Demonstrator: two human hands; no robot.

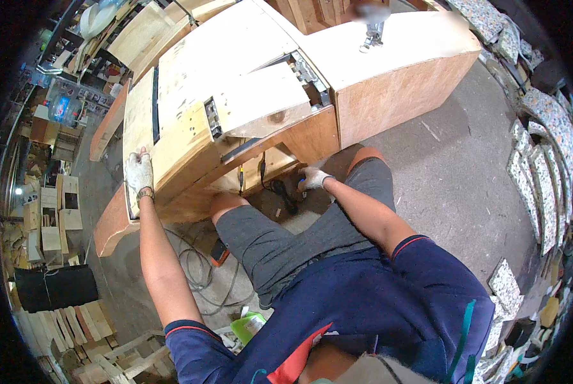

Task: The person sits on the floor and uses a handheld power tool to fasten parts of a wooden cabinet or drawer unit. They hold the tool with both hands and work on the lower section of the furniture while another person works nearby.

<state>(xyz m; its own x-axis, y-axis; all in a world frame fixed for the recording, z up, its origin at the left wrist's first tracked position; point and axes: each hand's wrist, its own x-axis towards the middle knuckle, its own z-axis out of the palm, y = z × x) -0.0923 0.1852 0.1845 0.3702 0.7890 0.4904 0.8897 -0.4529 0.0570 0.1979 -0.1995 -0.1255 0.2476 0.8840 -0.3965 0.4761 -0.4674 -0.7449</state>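
Note:
I am crouched in front of a large curved plywood cabinet (235, 70) lying on the floor. My left hand (138, 173), in a white work glove, presses flat on the cabinet's left panel near its edge. My right hand (312, 178), also gloved, reaches down under the cabinet's lower edge beside my knee and is closed around a small dark tool (301, 185) with a bit of blue; the tool is mostly hidden. A black cable with a plug (279, 189) lies on the floor just left of that hand.
Coiled grey cable (197, 269) and an orange tool (219, 253) lie on the concrete floor by my left leg. A green container (248, 326) sits near my left arm. Stacked wood pieces (56, 217) fill the left side; patterned stone tiles (536, 173) line the right.

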